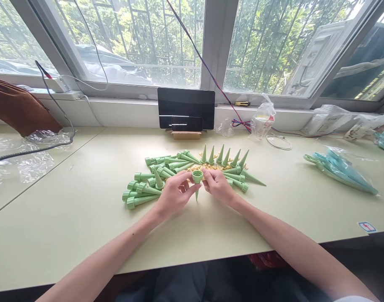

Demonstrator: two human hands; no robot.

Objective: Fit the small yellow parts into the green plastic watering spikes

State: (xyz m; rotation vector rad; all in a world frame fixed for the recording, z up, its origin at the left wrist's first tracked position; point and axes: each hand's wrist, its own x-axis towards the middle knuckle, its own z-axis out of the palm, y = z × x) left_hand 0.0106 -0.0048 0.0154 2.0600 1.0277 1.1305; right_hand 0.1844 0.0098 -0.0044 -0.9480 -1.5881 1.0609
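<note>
My left hand (175,191) is closed on a green plastic plant watering spike (197,177), thumb and fingers around its wide collar. The spike is upright, open mouth up and tip down over the table. Right beside the collar, my right hand (219,185) is pinched; whatever lies between its fingertips is hidden. Behind both hands are small tan pieces (207,167) in a loose heap. More green spikes (143,188) lie piled to the left, and others (237,178) rest to the right. Several green cones (223,155) stand point up behind the heap.
A dark tablet (186,107) leans on a small cardboard stand (186,135) by the window. Bagged teal items (343,170) lie at the right, near a coiled white cable (279,142). Clear plastic wrappers (36,161) and a black cable (50,147) occupy the left.
</note>
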